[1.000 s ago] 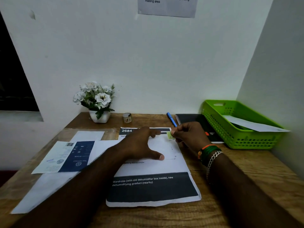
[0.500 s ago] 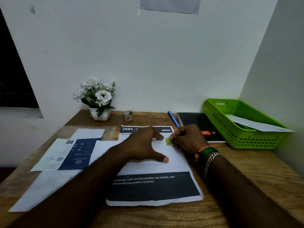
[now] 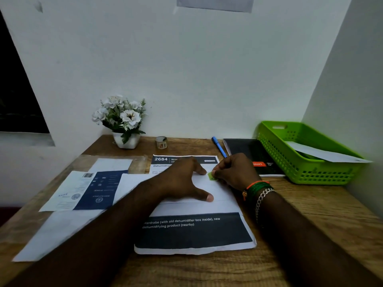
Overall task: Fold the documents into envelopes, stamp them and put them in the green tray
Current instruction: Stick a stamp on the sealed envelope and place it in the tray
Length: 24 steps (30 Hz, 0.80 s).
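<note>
A white envelope [image 3: 215, 188] lies on a printed document [image 3: 192, 230] in the middle of the wooden desk. My left hand [image 3: 182, 179] rests flat on the envelope with fingers spread, pinning it down. My right hand [image 3: 236, 170] pinches a small green stamp [image 3: 211, 176] against the envelope's upper right corner. The green tray [image 3: 298, 162] stands at the right by the wall, with a white envelope [image 3: 323, 154] lying slanted inside it.
A blue-and-white leaflet [image 3: 87, 191] and blank white sheets [image 3: 56, 233] lie at the left. At the back stand a white flower pot [image 3: 124, 123], a small tape roll [image 3: 161, 142], a blue pen [image 3: 218, 147] and a black notebook [image 3: 250, 154]. Walls close the back and right.
My right hand has lowered the green stamp onto the envelope's corner. My left hand has stayed flat on the envelope. The camera has tilted slightly.
</note>
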Available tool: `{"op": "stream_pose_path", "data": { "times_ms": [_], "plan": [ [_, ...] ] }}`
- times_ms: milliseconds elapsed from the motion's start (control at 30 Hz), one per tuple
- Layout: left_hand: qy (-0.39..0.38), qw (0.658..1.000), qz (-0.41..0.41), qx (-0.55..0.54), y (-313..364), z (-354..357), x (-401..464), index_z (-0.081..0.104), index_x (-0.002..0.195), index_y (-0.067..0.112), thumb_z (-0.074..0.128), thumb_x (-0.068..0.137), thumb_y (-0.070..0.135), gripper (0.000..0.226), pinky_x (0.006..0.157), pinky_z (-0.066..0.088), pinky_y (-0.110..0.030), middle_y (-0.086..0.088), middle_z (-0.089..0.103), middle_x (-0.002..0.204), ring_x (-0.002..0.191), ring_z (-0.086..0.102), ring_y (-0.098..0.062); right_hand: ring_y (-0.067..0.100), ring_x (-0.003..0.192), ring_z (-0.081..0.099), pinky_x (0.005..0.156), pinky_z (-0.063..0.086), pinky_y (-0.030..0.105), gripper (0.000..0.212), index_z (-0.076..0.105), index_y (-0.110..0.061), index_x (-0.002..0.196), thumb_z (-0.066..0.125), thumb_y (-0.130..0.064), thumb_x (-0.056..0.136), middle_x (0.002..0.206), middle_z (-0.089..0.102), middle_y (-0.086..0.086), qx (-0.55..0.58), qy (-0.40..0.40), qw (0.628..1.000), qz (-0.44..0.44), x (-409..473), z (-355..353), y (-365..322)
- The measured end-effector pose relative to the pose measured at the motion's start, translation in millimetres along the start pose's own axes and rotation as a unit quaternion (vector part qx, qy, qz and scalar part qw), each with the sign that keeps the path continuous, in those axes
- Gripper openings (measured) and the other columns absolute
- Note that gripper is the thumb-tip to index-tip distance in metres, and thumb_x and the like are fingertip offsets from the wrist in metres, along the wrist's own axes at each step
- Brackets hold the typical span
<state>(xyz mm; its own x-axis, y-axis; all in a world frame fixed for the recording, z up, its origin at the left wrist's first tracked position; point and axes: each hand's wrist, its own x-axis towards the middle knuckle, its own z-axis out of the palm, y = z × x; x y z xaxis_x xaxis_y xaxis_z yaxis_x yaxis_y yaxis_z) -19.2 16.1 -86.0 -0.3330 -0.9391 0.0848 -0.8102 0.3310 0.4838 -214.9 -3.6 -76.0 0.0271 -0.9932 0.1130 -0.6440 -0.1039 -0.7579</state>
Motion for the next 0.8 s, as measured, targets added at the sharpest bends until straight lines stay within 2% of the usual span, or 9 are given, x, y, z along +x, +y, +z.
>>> {"op": "stream_pose_path", "data": {
  "times_ms": [167,267,500,633,800],
  "plan": [
    [0.005,1.0,-0.004,-0.012,-0.2,1.1,-0.9,0.061,0.129,0.032,0.089,0.058,0.064,0.083,0.103,0.043,-0.027,0.015,0.052,0.128,0.121,0.048,-0.005,0.003,0.067,0.067,0.07,0.053,0.021,0.007,0.081,-0.019,0.068,0.087,-0.016,0.07,0.063,0.073,-0.008,-0.052,0.026,0.998,-0.023,-2.0,2.7,-2.9],
    [0.005,1.0,-0.007,-0.02,0.9,0.6,-1.0,0.061,0.129,0.031,0.09,0.057,0.064,0.084,0.106,0.044,-0.03,0.014,0.052,0.128,0.121,0.049,-0.006,0.005,0.069,0.068,0.066,0.047,0.016,0.005,0.081,-0.018,0.069,0.084,-0.015,0.072,0.065,0.073,-0.007,-0.071,0.034,0.997,-0.028,-2.5,3.7,-4.2],
    [-0.005,1.0,0.008,-0.001,4.3,-1.4,-2.6,0.06,0.134,0.028,0.088,0.063,0.062,0.083,0.109,0.042,-0.031,0.011,0.051,0.131,0.125,0.047,-0.009,0.012,0.078,0.071,0.076,0.054,0.022,0.001,0.082,-0.016,0.073,0.081,-0.015,0.074,0.072,0.076,-0.001,-0.088,0.05,0.994,-0.034,-3.2,5.7,-6.0],
    [-0.013,1.0,0.019,0.011,6.0,-2.5,-4.1,0.058,0.138,0.03,0.086,0.067,0.061,0.081,0.11,0.039,-0.032,0.009,0.05,0.131,0.128,0.043,-0.012,0.014,0.079,0.071,0.075,0.053,0.021,0.002,0.082,-0.015,0.074,0.081,-0.016,0.075,0.073,0.076,0.001,-0.096,0.059,0.993,-0.038,-3.3,6.8,-6.7],
    [-0.023,0.999,0.018,0.026,8.7,-3.9,-5.5,0.055,0.141,0.028,0.083,0.071,0.061,0.082,0.114,0.036,-0.036,0.007,0.048,0.134,0.131,0.04,-0.015,0.022,0.087,0.071,0.083,0.06,0.033,0.006,0.081,-0.012,0.08,0.077,-0.017,0.079,0.09,0.074,0.009,-0.11,0.061,0.991,-0.037,-2.8,7.4,-8.0]
  ]
}}
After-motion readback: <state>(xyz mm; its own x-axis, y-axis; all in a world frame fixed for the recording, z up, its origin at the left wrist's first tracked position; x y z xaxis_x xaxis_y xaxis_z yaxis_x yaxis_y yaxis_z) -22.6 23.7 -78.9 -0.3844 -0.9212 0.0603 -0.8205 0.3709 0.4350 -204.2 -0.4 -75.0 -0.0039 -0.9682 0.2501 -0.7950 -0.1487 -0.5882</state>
